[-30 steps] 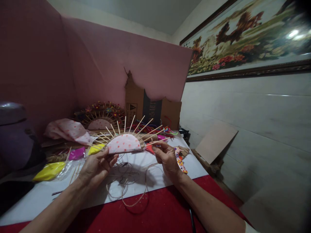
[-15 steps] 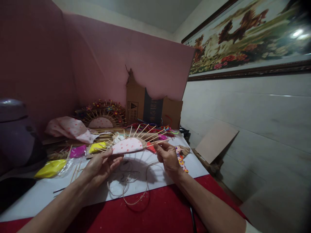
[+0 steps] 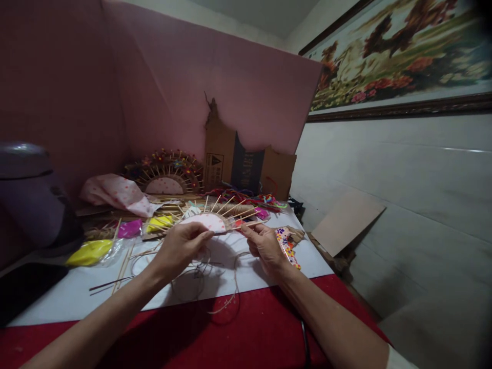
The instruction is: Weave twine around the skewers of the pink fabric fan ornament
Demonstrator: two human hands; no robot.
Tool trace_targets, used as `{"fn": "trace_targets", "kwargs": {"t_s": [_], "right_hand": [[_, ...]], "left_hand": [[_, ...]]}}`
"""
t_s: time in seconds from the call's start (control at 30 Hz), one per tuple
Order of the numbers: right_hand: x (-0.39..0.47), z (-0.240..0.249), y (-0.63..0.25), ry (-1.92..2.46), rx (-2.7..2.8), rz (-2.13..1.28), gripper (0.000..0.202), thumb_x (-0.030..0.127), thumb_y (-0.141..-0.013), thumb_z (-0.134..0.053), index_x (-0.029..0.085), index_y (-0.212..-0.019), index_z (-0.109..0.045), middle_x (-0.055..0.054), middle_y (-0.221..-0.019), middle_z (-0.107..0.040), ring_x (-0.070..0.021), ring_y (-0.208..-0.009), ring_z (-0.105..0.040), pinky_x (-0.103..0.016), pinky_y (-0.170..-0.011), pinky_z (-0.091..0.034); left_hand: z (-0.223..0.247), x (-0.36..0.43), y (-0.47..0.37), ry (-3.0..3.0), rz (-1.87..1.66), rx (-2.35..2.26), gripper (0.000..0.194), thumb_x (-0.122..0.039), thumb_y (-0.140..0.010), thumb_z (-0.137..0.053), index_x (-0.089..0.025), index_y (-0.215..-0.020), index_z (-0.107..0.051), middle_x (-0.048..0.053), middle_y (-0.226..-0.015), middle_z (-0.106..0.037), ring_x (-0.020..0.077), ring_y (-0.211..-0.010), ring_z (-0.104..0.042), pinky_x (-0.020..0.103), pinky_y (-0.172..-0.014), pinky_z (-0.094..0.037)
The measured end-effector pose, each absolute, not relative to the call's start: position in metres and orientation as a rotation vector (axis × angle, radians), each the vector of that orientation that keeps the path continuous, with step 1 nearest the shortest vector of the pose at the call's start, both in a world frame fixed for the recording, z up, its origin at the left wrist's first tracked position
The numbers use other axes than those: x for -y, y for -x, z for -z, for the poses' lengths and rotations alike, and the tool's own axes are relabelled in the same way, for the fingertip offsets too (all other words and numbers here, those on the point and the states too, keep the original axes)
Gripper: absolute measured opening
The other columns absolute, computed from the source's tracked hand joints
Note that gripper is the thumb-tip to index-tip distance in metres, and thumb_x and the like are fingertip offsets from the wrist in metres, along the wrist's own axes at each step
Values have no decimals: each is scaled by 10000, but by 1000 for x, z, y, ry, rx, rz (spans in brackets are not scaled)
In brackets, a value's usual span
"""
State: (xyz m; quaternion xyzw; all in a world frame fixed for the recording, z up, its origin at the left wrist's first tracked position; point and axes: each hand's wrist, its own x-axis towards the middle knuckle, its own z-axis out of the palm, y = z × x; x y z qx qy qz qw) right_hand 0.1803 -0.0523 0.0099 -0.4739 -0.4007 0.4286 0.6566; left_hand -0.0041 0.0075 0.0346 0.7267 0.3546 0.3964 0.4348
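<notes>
A half-round piece covered in pink spotted cloth (image 3: 211, 222) is held up over the table, with thin wooden sticks (image 3: 231, 207) fanning out from its curved edge. My left hand (image 3: 182, 247) is closed on the flat lower edge, thumb in front, covering the left part of the cloth. At the right end, my right hand (image 3: 265, 247) pinches near the lowest sticks; twine seems to run there, though the fingers hide the exact grip. Loose twine (image 3: 225, 306) loops down below the piece onto the white sheet and red cloth.
Behind stands a finished-looking half-round stick piece (image 3: 164, 185) with colourful trim. Yellow packet (image 3: 90, 252), purple packet (image 3: 129, 228) and loose sticks lie left. Torn cardboard (image 3: 221, 159) leans at the back. A flower-patterned strip (image 3: 286, 246) lies right; a large bottle-like container (image 3: 33, 200) stands left.
My left hand has moved right along the lower edge, from the left corner towards the middle, its palm turned down. My right hand stays at the right end. The view has shifted slightly.
</notes>
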Motion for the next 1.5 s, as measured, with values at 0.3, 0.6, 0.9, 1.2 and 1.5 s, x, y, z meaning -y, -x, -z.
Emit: {"fn": "trace_targets", "kwargs": {"t_s": [0.3, 0.6, 0.9, 1.2, 1.5], "right_hand": [[50, -6, -179, 1094, 1026, -961, 365, 509, -662, -677, 170, -698, -545, 129, -391, -271, -30, -346, -132, -209, -354, -79], [44, 0, -183, 1138, 1091, -916, 380, 496, -671, -671, 125, -723, -606, 107, -396, -321, -37, -348, -205, -216, -347, -116], [50, -3, -180, 1132, 1008, -1022, 332, 444, -674, -671, 122, -703, -597, 101, -437, -318, -36, -382, -197, -216, -373, -108], [51, -2, -176, 1106, 1092, -1050, 222, 359, -682, -649, 156, -727, -573, 98, -442, -382, -34, -357, -238, -200, -356, -150], [47, 9, -174, 1275, 1381, -701, 181, 282, -745, -554, 172, -602, -542, 42, -505, -494, -83, -474, -435, -214, -479, -333]], "left_hand": [[-52, -14, -41, -2427, -1012, -455, 346, -7, -685, -584, -296, -821, -717, 39, -800, -578, 198, -797, -506, 304, -723, -392], [-29, -25, -44, -2740, -1180, -621, 149, -135, -790, -573, -201, -707, -678, 62, -776, -622, 202, -757, -535, 329, -659, -420], [-7, -21, -39, -2641, -1426, -578, 95, -156, -792, -603, -183, -720, -658, 32, -770, -627, 159, -742, -555, 292, -654, -458], [-17, -15, -36, -2883, -1501, -597, 141, -140, -828, -534, -140, -743, -647, 75, -799, -620, 199, -774, -512, 329, -669, -450], [-1, -22, -40, -2735, -1400, -654, 131, -135, -796, -577, -162, -675, -620, 47, -735, -578, 184, -745, -515, 323, -665, -441]]}}
